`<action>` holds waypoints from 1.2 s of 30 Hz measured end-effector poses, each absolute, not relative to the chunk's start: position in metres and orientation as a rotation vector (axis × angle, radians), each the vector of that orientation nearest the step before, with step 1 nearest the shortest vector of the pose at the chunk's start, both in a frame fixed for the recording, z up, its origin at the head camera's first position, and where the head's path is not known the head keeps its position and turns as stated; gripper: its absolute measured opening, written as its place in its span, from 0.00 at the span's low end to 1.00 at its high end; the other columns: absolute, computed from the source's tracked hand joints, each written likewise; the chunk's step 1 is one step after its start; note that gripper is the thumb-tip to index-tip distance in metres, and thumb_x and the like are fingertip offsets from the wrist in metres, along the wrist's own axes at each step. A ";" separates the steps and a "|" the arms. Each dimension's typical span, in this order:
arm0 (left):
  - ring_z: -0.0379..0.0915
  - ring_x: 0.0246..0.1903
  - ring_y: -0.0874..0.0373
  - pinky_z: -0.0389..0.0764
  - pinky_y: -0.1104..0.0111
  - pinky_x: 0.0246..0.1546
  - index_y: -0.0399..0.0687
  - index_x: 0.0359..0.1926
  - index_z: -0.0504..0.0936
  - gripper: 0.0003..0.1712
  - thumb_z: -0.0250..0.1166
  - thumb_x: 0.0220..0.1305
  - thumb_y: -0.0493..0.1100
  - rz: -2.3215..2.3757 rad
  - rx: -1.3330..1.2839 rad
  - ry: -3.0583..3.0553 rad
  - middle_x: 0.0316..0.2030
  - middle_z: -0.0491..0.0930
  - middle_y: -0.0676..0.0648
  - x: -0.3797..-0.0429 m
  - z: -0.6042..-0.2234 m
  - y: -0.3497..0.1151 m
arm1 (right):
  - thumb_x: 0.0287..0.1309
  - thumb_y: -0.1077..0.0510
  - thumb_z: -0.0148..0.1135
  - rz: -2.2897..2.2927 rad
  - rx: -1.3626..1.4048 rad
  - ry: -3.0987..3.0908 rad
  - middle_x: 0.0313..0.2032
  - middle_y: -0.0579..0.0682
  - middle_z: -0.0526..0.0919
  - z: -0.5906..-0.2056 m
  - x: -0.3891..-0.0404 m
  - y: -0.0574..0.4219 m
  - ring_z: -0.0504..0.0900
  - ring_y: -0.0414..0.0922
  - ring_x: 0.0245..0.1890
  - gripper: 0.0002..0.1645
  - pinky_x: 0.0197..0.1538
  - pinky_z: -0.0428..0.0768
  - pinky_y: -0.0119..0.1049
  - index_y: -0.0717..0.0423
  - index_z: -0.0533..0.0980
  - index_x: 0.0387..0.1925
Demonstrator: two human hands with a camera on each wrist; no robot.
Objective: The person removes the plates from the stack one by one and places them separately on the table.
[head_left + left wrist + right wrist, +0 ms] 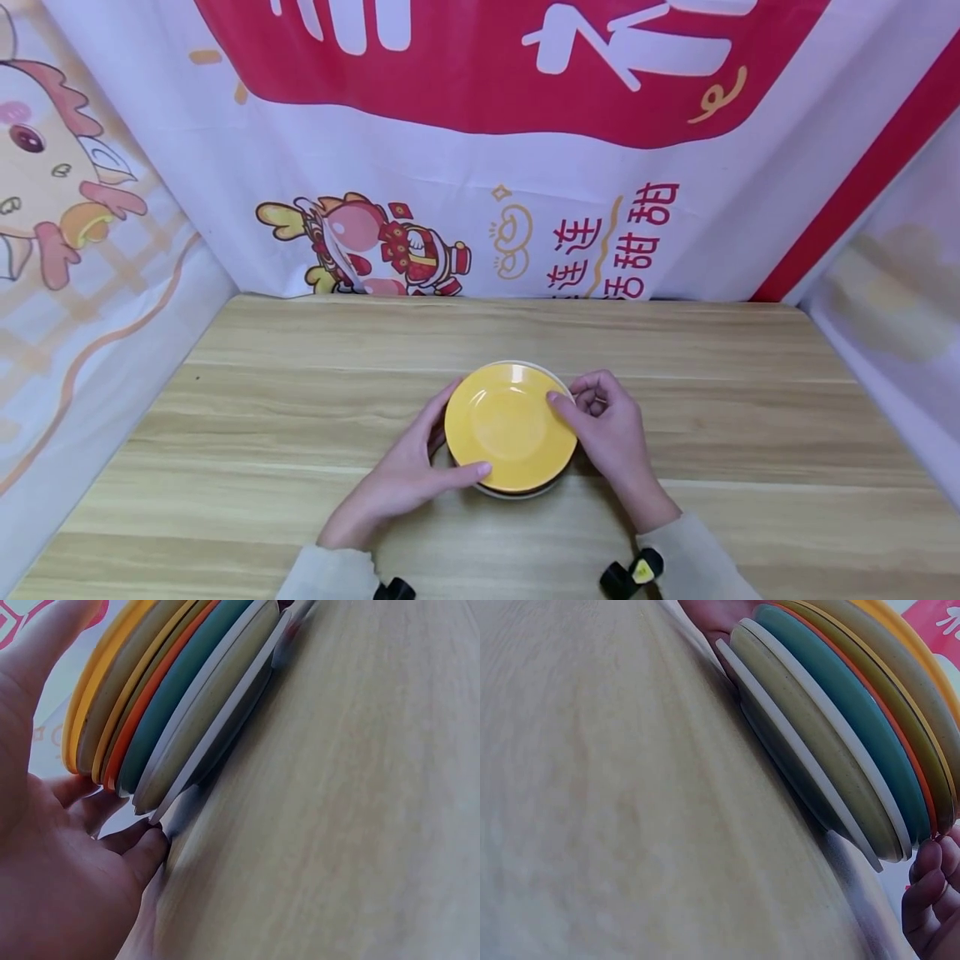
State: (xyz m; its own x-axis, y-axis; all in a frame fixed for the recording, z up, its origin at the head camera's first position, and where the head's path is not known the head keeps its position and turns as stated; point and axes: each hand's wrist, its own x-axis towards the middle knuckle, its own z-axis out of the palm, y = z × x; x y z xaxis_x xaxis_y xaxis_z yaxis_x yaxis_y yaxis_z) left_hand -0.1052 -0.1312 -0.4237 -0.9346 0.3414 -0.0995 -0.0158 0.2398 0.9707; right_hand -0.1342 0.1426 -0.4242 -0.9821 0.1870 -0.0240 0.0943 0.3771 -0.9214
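Observation:
A stack of round plates with a yellow plate (510,429) on top stands between my two hands. From the side, the plate stack (157,712) shows yellow, tan, orange, teal and white rims. My left hand (408,475) grips the stack from the left, its thumb over the yellow rim. In the left wrist view, its fingers lie along the side, some reaching the lowest plate. At the right edge, my right hand (615,425) has its thumb on the yellow plate's rim. Its fingers are curled against the side, near the orange rim in the right wrist view.
The stack is on a wood-grain table (750,400). A printed cloth backdrop (465,158) hangs along the table's back edge, and cloth sides (900,308) stand at left and right. Both sleeves carry black wrist devices (630,575).

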 end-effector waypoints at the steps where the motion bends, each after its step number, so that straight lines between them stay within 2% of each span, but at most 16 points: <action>1: 0.56 0.83 0.51 0.58 0.48 0.85 0.63 0.86 0.52 0.63 0.82 0.60 0.53 1.744 0.304 2.228 0.85 0.56 0.53 -0.105 -0.423 -0.131 | 0.62 0.43 0.78 1.689 -0.259 -2.536 0.38 0.51 0.80 -0.424 -0.134 0.143 0.77 0.48 0.36 0.22 0.34 0.77 0.28 0.51 0.79 0.46; 11: 0.54 0.84 0.50 0.55 0.47 0.85 0.64 0.86 0.51 0.65 0.84 0.58 0.52 1.751 0.297 2.202 0.85 0.55 0.53 -0.104 -0.420 -0.130 | 0.62 0.44 0.78 1.698 -0.280 -2.554 0.38 0.52 0.80 -0.421 -0.134 0.144 0.77 0.48 0.36 0.22 0.35 0.77 0.28 0.51 0.79 0.47; 20: 0.57 0.82 0.54 0.54 0.51 0.86 0.68 0.86 0.52 0.74 0.91 0.46 0.47 1.783 0.311 2.178 0.84 0.57 0.58 -0.103 -0.418 -0.132 | 0.61 0.43 0.79 1.691 -0.292 -2.574 0.40 0.52 0.80 -0.420 -0.135 0.144 0.76 0.48 0.37 0.23 0.33 0.77 0.28 0.51 0.79 0.47; 23: 0.57 0.82 0.54 0.54 0.50 0.86 0.67 0.86 0.51 0.75 0.91 0.45 0.48 1.772 0.321 2.198 0.84 0.57 0.58 -0.102 -0.418 -0.131 | 0.62 0.43 0.79 1.684 -0.297 -2.581 0.40 0.51 0.80 -0.420 -0.135 0.143 0.76 0.48 0.37 0.23 0.34 0.77 0.28 0.50 0.79 0.47; 27: 0.57 0.82 0.51 0.55 0.47 0.85 0.64 0.86 0.52 0.74 0.91 0.46 0.49 1.767 0.350 2.233 0.84 0.59 0.55 -0.102 -0.420 -0.130 | 0.63 0.42 0.78 1.685 -0.306 -2.577 0.40 0.52 0.80 -0.420 -0.135 0.143 0.77 0.48 0.37 0.22 0.34 0.77 0.28 0.50 0.79 0.47; 30: 0.59 0.81 0.51 0.55 0.48 0.85 0.63 0.86 0.54 0.73 0.91 0.45 0.48 1.780 0.356 2.242 0.82 0.61 0.55 -0.102 -0.420 -0.129 | 0.63 0.42 0.77 1.689 -0.307 -2.565 0.39 0.51 0.81 -0.420 -0.135 0.143 0.77 0.48 0.37 0.22 0.35 0.77 0.28 0.50 0.80 0.47; 36: 0.60 0.81 0.53 0.56 0.50 0.84 0.63 0.84 0.56 0.72 0.91 0.44 0.47 1.787 0.333 2.249 0.81 0.64 0.57 -0.102 -0.420 -0.127 | 0.66 0.43 0.76 1.651 -0.236 -2.548 0.43 0.50 0.82 -0.422 -0.133 0.142 0.77 0.47 0.41 0.19 0.40 0.78 0.28 0.45 0.86 0.52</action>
State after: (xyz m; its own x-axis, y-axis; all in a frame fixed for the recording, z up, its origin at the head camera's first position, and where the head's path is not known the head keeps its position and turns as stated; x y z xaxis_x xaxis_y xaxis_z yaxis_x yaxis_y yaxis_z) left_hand -0.1017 -0.1270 -0.4197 -0.9429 0.3289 -0.0522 0.0234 0.2218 0.9748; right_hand -0.1331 0.1422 -0.4215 -0.9835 0.1810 -0.0038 0.0774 0.4015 -0.9126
